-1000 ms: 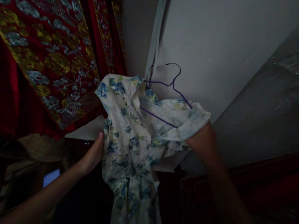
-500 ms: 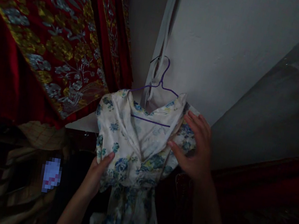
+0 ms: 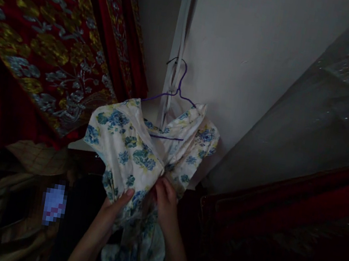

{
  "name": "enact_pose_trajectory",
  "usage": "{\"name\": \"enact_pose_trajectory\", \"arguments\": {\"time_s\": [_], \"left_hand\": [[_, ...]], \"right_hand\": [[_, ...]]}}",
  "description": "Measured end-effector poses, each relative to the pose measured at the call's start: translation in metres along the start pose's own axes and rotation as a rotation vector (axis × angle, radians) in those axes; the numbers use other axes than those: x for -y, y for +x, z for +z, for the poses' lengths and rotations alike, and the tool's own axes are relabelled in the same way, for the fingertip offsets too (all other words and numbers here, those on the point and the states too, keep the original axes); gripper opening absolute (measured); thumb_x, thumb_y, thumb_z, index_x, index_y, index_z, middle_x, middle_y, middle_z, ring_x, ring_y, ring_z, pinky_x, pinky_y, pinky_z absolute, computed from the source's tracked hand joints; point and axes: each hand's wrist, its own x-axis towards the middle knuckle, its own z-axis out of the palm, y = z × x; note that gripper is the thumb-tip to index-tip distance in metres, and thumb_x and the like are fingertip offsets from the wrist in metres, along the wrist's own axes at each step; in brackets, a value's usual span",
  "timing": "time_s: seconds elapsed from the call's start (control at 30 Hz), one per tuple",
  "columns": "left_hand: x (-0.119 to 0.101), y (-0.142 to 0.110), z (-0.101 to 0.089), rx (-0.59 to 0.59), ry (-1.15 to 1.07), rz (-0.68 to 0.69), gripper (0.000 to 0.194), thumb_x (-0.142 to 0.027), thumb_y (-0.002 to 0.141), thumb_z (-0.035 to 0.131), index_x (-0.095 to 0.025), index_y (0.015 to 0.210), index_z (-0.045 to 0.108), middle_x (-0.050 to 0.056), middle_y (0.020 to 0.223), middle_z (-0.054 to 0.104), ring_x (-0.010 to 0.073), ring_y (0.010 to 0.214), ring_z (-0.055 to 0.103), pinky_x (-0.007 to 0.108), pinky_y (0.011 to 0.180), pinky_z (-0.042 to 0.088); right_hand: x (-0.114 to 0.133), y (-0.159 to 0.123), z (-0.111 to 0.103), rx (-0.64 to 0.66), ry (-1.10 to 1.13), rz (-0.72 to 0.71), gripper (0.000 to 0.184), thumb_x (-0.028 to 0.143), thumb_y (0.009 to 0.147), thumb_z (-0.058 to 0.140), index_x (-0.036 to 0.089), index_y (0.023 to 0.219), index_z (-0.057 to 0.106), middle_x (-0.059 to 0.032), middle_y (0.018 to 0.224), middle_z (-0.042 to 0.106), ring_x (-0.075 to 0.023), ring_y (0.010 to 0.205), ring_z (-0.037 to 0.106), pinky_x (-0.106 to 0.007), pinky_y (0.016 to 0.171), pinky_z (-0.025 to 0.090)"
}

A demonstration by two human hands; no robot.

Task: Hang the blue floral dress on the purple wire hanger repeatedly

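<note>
A white dress with blue and green flowers hangs on a purple wire hanger. The hanger's hook meets a pale hanging strap by the wall corner. My left hand grips the dress at its left side near the waist, thumb on the front and the other fingers hidden behind the cloth. At the base of the V-neck, my right hand has its fingers closed on the dress front. The lower part of the dress falls between my forearms into shadow.
Red cloth with gold and silver embroidery hangs at the left. A white wall stands behind the dress, with clear plastic sheeting to the right. At lower left are a blurred light-blue patch and pale checked fabric.
My right hand has come out from the right sleeve and moved down to the centre front. The dress now sits evenly on the hanger, whose hook has shifted left to the strap.
</note>
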Motion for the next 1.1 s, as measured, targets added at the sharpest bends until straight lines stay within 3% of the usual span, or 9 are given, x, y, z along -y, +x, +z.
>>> {"name": "enact_pose_trajectory", "arguments": {"time_s": [0.2,0.37,0.5,0.57,0.67,0.8,0.9,1.0,1.1], "left_hand": [[0.009,-0.005,0.007,0.055,-0.022,-0.049,0.066,-0.038,0.071,0.089,-0.019,0.130,0.068,0.010,0.121,0.076,0.0304,0.129,0.063,0.045,0.118,0.044],[0.005,-0.002,0.006,-0.075,-0.052,-0.028,0.069,-0.040,0.069,0.090,-0.021,0.131,0.066,0.009,0.114,0.078,0.0303,0.127,0.065,0.045,0.112,0.050],[0.005,-0.004,0.006,-0.049,-0.046,-0.062,0.065,-0.041,0.071,0.088,-0.021,0.129,0.067,0.009,0.109,0.079,0.0300,0.122,0.068,0.044,0.108,0.054],[0.008,-0.005,0.005,-0.056,-0.025,-0.050,0.061,-0.041,0.072,0.087,-0.020,0.126,0.067,0.009,0.109,0.079,0.0304,0.121,0.068,0.044,0.108,0.053],[0.014,0.000,-0.001,-0.169,0.109,0.169,0.056,-0.041,0.078,0.081,-0.021,0.127,0.064,0.009,0.117,0.074,0.0322,0.123,0.065,0.046,0.109,0.050],[0.026,0.013,-0.010,-0.430,0.424,0.871,0.065,-0.034,0.078,0.080,-0.027,0.136,0.052,0.010,0.142,0.052,0.0324,0.137,0.048,0.048,0.117,0.037],[0.038,0.023,-0.004,-0.164,0.660,1.062,0.048,-0.026,0.081,0.075,-0.027,0.126,0.059,0.010,0.131,0.056,0.0317,0.130,0.051,0.049,0.114,0.038],[0.045,0.031,0.010,0.133,0.673,0.959,0.027,-0.021,0.090,0.060,-0.026,0.116,0.063,0.008,0.112,0.065,0.0273,0.109,0.063,0.042,0.098,0.049],[0.042,0.038,0.020,0.193,0.656,0.906,0.012,-0.021,0.093,0.053,-0.025,0.101,0.062,0.005,0.091,0.066,0.0235,0.086,0.064,0.035,0.079,0.050]], "right_hand": [[0.002,0.006,-0.003,0.009,-0.015,-0.127,0.032,0.052,0.090,0.057,0.024,0.103,0.066,-0.0075,0.100,0.072,-0.0277,0.108,0.065,-0.041,0.098,0.051],[0.001,0.005,0.007,-0.015,0.049,-0.014,0.029,0.052,0.084,0.064,0.023,0.089,0.064,-0.0057,0.087,0.071,-0.0253,0.086,0.067,-0.038,0.083,0.056],[0.009,0.001,0.008,0.016,0.122,-0.038,0.033,0.054,0.082,0.067,0.024,0.097,0.066,-0.0058,0.093,0.071,-0.0243,0.086,0.067,-0.038,0.085,0.055],[0.014,-0.001,0.003,0.044,0.147,-0.040,0.031,0.053,0.080,0.070,0.024,0.086,0.065,-0.0035,0.081,0.069,-0.0217,0.076,0.064,-0.034,0.076,0.054],[0.021,-0.005,-0.006,0.094,0.151,0.009,0.038,0.053,0.076,0.075,0.022,0.065,0.057,0.0029,0.056,0.053,-0.0138,0.053,0.047,-0.026,0.056,0.041],[0.026,-0.008,-0.011,0.188,0.177,0.079,0.044,0.052,0.074,0.079,0.020,0.059,0.053,0.0042,0.050,0.049,-0.0102,0.048,0.040,-0.024,0.052,0.031],[0.028,-0.008,-0.006,0.230,0.225,0.139,0.040,0.050,0.074,0.080,0.020,0.062,0.057,0.0039,0.050,0.052,-0.0101,0.047,0.042,-0.024,0.051,0.033],[0.030,-0.008,-0.003,0.267,0.229,0.125,0.037,0.047,0.072,0.081,0.019,0.063,0.059,0.0036,0.050,0.055,-0.0099,0.047,0.045,-0.023,0.052,0.035],[0.036,-0.005,-0.003,0.321,0.189,0.189,0.037,0.048,0.070,0.081,0.019,0.061,0.059,0.0045,0.044,0.052,-0.0082,0.040,0.041,-0.022,0.045,0.030]]}}
